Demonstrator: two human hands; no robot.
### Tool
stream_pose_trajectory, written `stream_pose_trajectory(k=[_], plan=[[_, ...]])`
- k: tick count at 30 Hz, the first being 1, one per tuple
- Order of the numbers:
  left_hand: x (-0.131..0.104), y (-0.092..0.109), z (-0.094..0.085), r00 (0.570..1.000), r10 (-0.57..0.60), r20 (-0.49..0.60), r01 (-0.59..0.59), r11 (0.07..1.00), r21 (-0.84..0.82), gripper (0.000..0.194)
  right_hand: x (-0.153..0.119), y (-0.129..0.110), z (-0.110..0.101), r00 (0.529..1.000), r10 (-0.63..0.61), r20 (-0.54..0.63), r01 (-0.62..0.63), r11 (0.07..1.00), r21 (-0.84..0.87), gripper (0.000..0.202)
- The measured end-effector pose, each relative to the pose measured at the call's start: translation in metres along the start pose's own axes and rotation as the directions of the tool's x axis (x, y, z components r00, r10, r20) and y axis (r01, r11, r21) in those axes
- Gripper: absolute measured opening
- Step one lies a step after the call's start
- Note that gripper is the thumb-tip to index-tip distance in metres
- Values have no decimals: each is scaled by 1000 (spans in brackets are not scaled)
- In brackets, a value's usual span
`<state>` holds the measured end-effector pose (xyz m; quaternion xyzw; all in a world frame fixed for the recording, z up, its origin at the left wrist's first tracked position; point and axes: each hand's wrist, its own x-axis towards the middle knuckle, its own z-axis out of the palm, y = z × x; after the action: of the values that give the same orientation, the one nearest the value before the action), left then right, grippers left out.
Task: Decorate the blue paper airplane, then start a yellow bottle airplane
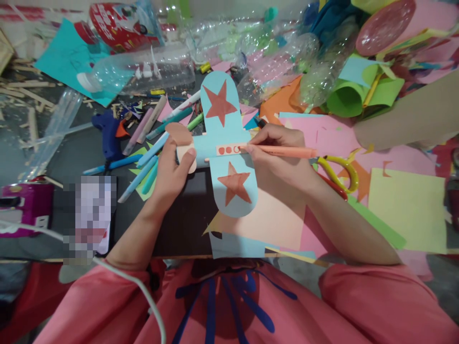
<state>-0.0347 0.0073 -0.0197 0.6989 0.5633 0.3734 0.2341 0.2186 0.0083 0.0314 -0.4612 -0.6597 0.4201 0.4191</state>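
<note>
Above the dark worktop [179, 224], as the head view shows, a light-blue paper plane [224, 134] is held between both hands; at the plane's tail the left hand [170, 169] has its fingers pinching the pale tail piece [183, 152]; at the plane's opposite end the right hand [287, 167] has its fingers pinching an orange marker [294, 151], the tip by the third circle [236, 149] on the plane's pale strip [228, 150]; two circles there are filled, this one seems only outlined; to colour it well, I judge, the left pinch should be firm without crushing the paper; short, light strokes would suit, with fingers clear of wet ink.
</note>
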Motion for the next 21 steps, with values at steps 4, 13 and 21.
stream_pose_trajectory(k=[4,13,21], plan=[[0,0,0,1000,3,-4,-3,1000,11,34,-1,1,1,1000,-4,15,4,1000,5,19],[0,4,0,1000,-3,-12,3,1000,5,36,-1,0,1,999,-25,37,25,1000,-3,19],[0,2,-1,1000,-15,3,14,1000,18,35,0,-2,0,999,-20,45,21,999,-31,19]])
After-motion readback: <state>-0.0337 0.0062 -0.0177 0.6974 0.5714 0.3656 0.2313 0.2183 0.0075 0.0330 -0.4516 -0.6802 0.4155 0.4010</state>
